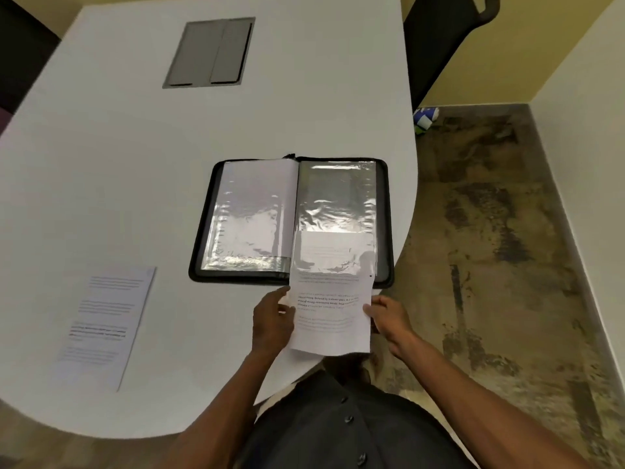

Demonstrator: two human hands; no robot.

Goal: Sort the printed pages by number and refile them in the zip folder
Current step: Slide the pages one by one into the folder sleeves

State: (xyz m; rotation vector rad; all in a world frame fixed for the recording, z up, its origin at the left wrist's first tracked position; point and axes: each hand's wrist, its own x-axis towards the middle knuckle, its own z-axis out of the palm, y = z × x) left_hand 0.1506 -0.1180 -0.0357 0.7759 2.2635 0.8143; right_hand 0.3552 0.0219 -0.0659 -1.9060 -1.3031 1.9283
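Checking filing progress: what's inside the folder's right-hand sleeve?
The top part of a printed page held by both hands; its lower part sticks out. Anything behind it is hidden by glare.

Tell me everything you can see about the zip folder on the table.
The zip folder lies open and flat on the white table, near its right edge. It has a black cover with a zip border and shiny, crinkled clear plastic sleeves on both sides. The left sleeve seems to hold a pale sheet. A printed page, held by the left hand and right hand, is partway into the right sleeve from the near end.
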